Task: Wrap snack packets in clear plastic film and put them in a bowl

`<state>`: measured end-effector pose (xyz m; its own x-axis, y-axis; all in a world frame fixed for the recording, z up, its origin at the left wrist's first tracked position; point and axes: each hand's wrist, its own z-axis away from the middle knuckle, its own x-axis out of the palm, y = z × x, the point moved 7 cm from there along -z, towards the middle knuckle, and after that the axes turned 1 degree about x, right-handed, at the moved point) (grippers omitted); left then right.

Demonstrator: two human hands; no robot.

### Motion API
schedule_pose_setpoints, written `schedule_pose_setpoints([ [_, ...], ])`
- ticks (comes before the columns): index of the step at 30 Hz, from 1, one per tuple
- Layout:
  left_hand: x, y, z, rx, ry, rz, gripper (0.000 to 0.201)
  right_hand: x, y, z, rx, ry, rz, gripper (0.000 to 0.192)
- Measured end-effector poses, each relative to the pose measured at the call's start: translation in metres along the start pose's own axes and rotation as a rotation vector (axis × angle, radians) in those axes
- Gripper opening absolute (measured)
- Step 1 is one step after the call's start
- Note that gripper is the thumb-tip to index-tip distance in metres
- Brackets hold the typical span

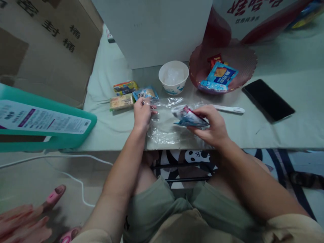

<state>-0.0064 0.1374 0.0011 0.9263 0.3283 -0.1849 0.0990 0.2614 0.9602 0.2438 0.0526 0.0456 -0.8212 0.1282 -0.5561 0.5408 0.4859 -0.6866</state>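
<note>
My left hand (142,113) pinches the edge of a clear plastic bag (164,130) that lies flat on the pale green table (278,135). My right hand (211,126) holds a small blue and red snack packet (188,118) over the bag. Just beyond my left hand lie three wrapped snacks: a blue one (146,92), a yellow-green one (125,87) and a pale cracker pack (122,102).
A white bowl (173,77) and a pink dish (243,57) with snack packets (220,76) stand behind the bag. A white pen-like stick (229,109) and a black phone (268,100) lie to the right. A teal container (43,118) and cardboard box (45,47) are left.
</note>
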Motion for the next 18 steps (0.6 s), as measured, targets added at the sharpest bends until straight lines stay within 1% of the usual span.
schedule_pose_setpoints([
  [3,0.004,0.001,0.0,0.026,-0.068,0.013,0.023,-0.036,0.002,-0.005,0.113,0.214,0.026,0.038],
  [5,0.008,0.005,0.002,0.065,-0.121,0.016,0.027,-0.061,0.006,-0.019,0.156,0.343,0.073,0.039],
  [6,0.01,0.007,0.004,0.089,-0.145,0.017,0.029,-0.073,0.01,-0.03,0.173,0.383,0.101,0.039],
  [8,0.013,0.013,0.009,0.126,-0.181,0.014,0.031,-0.09,0.023,-0.056,0.231,0.392,0.17,0.041],
  [9,0.014,0.016,0.011,0.139,-0.194,0.011,0.031,-0.096,0.031,-0.069,0.279,0.364,0.224,0.046],
  [10,0.015,0.018,0.014,0.148,-0.203,0.008,0.032,-0.101,0.037,-0.079,0.323,0.34,0.291,0.056],
  [11,0.015,0.02,0.015,0.154,-0.211,0.005,0.031,-0.106,0.04,-0.086,0.338,0.339,0.354,0.064],
  [12,0.015,0.022,0.016,0.158,-0.214,0.005,0.031,-0.109,0.039,-0.089,0.329,0.351,0.401,0.068],
  [13,0.015,0.023,0.017,0.164,-0.219,0.006,0.03,-0.109,0.034,-0.088,0.301,0.37,0.419,0.065],
  [14,0.015,0.024,0.017,0.173,-0.223,0.008,0.03,-0.104,0.027,-0.083,0.26,0.384,0.403,0.056],
  [15,0.014,0.024,0.016,0.185,-0.23,0.01,0.03,-0.096,0.02,-0.074,0.234,0.381,0.37,0.045],
  [16,0.014,0.024,0.015,0.2,-0.237,0.013,0.03,-0.083,0.014,-0.063,0.215,0.345,0.302,0.035],
  [18,0.012,0.024,0.012,0.238,-0.256,0.024,0.031,-0.052,0.0,-0.036,0.19,0.263,0.156,0.022],
])
